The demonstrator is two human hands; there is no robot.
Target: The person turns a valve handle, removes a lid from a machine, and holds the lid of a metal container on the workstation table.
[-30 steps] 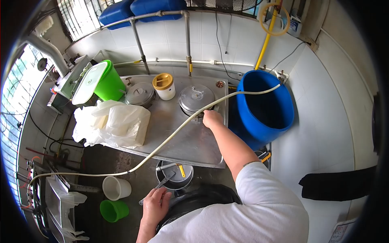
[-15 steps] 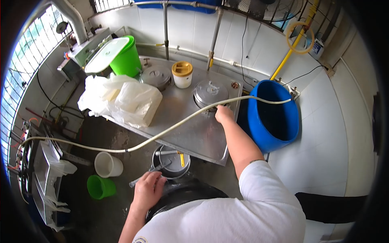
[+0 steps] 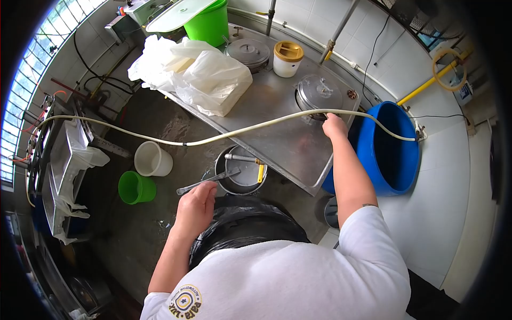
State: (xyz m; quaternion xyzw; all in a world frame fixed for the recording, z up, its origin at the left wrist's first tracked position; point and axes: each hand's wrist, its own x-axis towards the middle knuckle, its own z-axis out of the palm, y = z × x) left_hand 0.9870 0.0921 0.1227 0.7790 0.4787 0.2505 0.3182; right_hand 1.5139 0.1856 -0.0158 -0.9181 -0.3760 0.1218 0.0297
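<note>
My right hand [image 3: 334,126] is closed at the near edge of a lidded metal pot [image 3: 319,94] set in the steel counter; its fingertips touch something too small to make out, beside the pale hose [image 3: 256,126]. My left hand [image 3: 197,205] is closed just above my black apron, its fingers curled. A flat metal utensil [image 3: 205,182] extends from beside that hand, its far end over a metal pot [image 3: 246,177] on the floor; whether the fingers grip it is hidden. A pipe with a yellow-handled valve [image 3: 261,169] lies across this pot.
On the steel counter [image 3: 266,136] are a white plastic bag [image 3: 200,74], a green bucket [image 3: 210,24], a gold-lidded tub [image 3: 287,58] and another lidded pot [image 3: 248,52]. A blue barrel [image 3: 381,154] stands right. White [image 3: 153,159] and green [image 3: 137,188] buckets are on the floor.
The view has swung so that the counter and pots appear further right and higher. My right hand stays at the pot's edge, and my left hand stays low near the utensil.
</note>
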